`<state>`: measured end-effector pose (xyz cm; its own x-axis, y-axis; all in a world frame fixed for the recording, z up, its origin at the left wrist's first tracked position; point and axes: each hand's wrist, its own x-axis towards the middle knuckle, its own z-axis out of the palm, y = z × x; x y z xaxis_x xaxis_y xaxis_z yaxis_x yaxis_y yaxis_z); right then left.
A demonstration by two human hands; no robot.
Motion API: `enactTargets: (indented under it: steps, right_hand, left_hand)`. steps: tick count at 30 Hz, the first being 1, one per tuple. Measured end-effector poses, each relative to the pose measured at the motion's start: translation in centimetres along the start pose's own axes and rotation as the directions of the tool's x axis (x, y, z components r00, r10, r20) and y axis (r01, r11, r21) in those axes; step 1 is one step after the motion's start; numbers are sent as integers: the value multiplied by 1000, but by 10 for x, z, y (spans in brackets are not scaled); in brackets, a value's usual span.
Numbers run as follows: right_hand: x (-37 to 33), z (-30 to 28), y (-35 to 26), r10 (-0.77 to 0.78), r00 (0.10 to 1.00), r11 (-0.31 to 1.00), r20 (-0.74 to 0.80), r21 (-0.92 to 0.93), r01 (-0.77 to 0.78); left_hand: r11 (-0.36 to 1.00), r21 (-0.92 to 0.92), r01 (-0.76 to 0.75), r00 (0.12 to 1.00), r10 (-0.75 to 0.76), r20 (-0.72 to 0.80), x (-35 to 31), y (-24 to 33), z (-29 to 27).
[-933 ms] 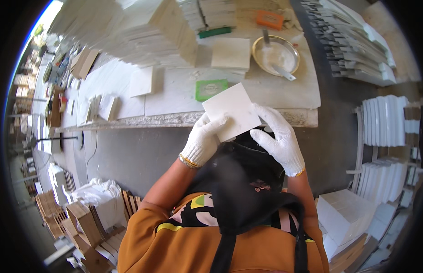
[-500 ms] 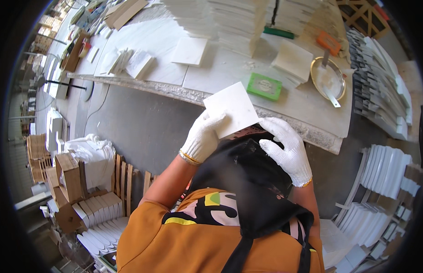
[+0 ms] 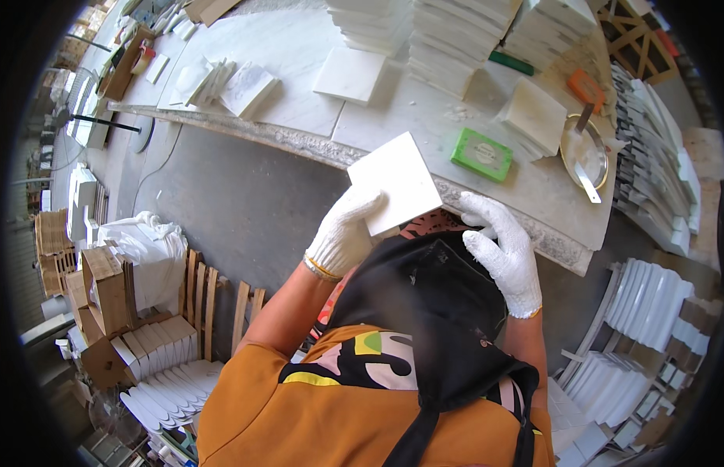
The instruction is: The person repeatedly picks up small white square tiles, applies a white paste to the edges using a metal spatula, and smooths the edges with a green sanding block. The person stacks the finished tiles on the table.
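Observation:
A square white tile (image 3: 399,180) is held up at the table's near edge by my left hand (image 3: 345,229), in a white knitted glove. Its thumb lies across the tile's face, and the other fingers are hidden behind. My right hand (image 3: 502,253), gloved the same way, is just right of the tile, apart from it. Its fingers are loosely curved with the thumb apart, and nothing is in them. Beyond the tile on the stone-topped table (image 3: 300,128) lies a bright green box (image 3: 482,154).
Tall stacks of white tiles (image 3: 455,47) stand at the back. Right of the green box are more tiles (image 3: 535,115), a round metal dish (image 3: 583,152) with a spatula, and an orange block (image 3: 586,87). Loose tiles (image 3: 249,88) lie left. Cartons (image 3: 105,288) stand on the floor at left.
My right hand has drawn away from the tile's right corner, its fingers now more curled. The tile is turned slightly in my left hand. The view has shifted, so the table's things sit farther right.

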<state>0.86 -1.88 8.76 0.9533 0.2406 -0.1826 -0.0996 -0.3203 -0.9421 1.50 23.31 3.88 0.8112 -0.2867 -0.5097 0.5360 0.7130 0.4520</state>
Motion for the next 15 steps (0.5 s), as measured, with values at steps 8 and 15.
enactTargets:
  steps: [8,15]
  right_hand:
    - [19,10,-12,-76,995,997,68,15,75]
    - [35,19,-3,-254,966,967,44,35,252]
  left_hand:
    - [999,-10,45,994,-44,97,0,0,-15]
    - [998,-29,62,995,-59,84,-3,0,-9]
